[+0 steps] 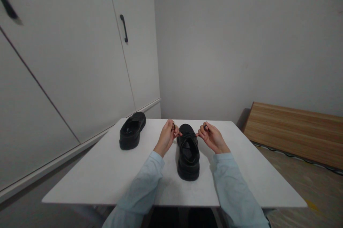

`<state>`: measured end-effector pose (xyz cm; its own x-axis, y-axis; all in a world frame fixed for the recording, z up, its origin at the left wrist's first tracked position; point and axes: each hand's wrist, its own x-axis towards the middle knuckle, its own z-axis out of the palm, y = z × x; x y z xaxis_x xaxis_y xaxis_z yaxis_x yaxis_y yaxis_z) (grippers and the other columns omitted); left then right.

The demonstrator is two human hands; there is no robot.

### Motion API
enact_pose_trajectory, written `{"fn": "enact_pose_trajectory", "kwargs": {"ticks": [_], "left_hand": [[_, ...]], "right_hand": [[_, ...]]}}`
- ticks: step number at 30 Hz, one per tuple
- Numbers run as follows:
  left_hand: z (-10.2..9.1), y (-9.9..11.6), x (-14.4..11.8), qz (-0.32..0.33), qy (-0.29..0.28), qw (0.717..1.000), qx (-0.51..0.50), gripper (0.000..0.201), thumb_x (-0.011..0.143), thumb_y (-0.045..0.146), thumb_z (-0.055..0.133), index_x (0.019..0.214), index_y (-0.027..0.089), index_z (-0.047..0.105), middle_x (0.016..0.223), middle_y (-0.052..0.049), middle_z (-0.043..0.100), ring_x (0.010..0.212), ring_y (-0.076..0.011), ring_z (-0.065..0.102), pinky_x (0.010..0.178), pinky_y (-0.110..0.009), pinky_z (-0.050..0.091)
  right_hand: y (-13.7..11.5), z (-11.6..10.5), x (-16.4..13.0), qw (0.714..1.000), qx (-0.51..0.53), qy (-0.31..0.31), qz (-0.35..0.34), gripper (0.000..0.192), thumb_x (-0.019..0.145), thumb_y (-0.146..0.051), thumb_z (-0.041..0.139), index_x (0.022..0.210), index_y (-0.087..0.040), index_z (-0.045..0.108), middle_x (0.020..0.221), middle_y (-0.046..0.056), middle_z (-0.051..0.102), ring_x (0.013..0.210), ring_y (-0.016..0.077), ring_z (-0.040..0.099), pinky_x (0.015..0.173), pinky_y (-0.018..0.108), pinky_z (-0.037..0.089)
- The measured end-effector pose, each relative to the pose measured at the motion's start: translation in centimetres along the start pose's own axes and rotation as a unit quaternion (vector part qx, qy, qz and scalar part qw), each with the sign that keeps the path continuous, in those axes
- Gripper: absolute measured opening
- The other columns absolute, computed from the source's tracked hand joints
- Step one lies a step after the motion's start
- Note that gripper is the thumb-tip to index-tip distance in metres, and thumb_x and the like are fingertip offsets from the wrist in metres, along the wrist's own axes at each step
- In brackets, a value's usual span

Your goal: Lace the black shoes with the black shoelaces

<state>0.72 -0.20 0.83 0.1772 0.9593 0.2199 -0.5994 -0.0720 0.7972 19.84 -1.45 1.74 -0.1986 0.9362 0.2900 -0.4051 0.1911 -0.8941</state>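
Note:
A black lace-up shoe (188,171) stands on the table in front of me, heel toward me and toe pointing away. At the left of its laced front, my left hand (170,132) is closed in a pinch on a dark shoelace. On the other side, my right hand (210,136) pinches a shoelace too, with a dark loop showing at its fingers. Both hands are held level with the lacing, one on either side of it. The other black shoe (130,138) sits apart at the back left, toe pointing away.
The white table (102,181) has its far edge near a grey wall (241,42). White cabinet doors (80,60) with dark handles (124,28) line the left. At the right, a wood-grain board (294,133) stands beyond the table's edge.

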Motion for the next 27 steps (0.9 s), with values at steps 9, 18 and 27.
{"fn": "enact_pose_trajectory", "kwargs": {"ticks": [9,18,27], "left_hand": [[-0.9,0.5,0.3,0.005,0.017,0.999,0.039,0.041,0.076,0.056,0.059,0.077,0.021,0.038,0.048,0.011,0.034,0.039,-0.0039,0.031,0.051,-0.022,0.045],[-2.0,0.8,0.6,-0.019,0.042,0.997,0.057,0.045,0.071,0.055,0.065,0.073,0.02,0.038,0.046,0.013,0.03,0.036,-0.0019,0.027,0.046,-0.018,0.041],[-3.7,0.9,1.0,-0.079,0.084,0.991,0.069,0.044,0.069,0.052,0.067,0.071,0.019,0.037,0.045,0.013,0.032,0.035,-0.0009,0.027,0.048,-0.019,0.042]], "right_hand": [[-0.2,-0.8,-0.2,0.999,0.017,0.002,0.044,0.037,0.08,-0.046,0.059,0.059,-0.022,0.04,0.045,-0.008,0.034,0.038,0.0078,0.03,0.051,0.029,0.046],[0.1,-1.6,-0.3,0.992,0.006,0.0,0.125,0.042,0.077,-0.047,0.064,0.057,-0.021,0.037,0.04,-0.012,0.032,0.031,0.0034,0.026,0.046,0.025,0.048],[0.0,-2.3,-0.6,0.987,-0.025,0.014,0.161,0.043,0.076,-0.048,0.065,0.058,-0.02,0.038,0.04,-0.013,0.03,0.03,0.0019,0.023,0.045,0.025,0.048]]}}
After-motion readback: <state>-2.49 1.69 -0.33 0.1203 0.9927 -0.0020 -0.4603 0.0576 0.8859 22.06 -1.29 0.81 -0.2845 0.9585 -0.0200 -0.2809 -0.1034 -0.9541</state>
